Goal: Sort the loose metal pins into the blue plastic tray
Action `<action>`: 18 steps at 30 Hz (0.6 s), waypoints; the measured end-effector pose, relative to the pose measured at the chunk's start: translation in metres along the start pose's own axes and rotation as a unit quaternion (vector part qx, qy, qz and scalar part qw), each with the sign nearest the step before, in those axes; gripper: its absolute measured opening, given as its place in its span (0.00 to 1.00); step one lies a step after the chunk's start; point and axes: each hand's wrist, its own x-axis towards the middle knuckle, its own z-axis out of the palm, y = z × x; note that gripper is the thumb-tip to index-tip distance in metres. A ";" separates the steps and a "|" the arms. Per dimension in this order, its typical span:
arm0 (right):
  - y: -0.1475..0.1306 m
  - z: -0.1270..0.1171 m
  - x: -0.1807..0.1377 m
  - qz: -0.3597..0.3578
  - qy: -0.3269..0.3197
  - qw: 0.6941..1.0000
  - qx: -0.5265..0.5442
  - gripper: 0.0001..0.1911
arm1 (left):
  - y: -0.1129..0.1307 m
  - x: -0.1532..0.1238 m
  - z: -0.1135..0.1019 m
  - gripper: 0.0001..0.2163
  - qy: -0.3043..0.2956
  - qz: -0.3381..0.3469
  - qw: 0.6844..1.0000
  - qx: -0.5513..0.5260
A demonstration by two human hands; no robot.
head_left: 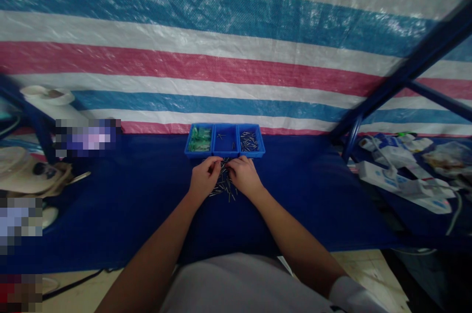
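Observation:
My left hand [205, 177] is at the left side of a loose pile of thin metal rods [224, 187], its thumb and fingertips pinched together. From the right, my right hand [245, 175] reaches over the same pile with bent fingers closed. Whatever sits between the fingertips is too small to make out. Just beyond both hands stand three joined blue bins. The left bin [187, 148] has green packets [200, 139] in it. Only a few rods lie in the middle bin [225, 144]. Many similar rods [250, 141] lie in the right bin [261, 148].
The blue table [302, 190] backs onto a striped plastic sheet [236, 72]. A white power strip [401, 187] and plastic bags [446, 158] are at the right, beside a blue metal frame [400, 77]. At the left are a white container [55, 104] and a beige cap-like object [29, 170].

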 end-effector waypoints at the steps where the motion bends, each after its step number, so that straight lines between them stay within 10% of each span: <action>1: 0.000 0.000 0.000 0.000 -0.003 1.000 -0.001 0.12 | 0.000 0.000 0.000 0.10 -0.001 0.000 1.000 0.000; 18: -0.002 -0.002 -0.001 -0.012 -0.012 1.000 -0.025 0.12 | -0.001 0.000 0.001 0.09 0.004 0.005 1.000 0.004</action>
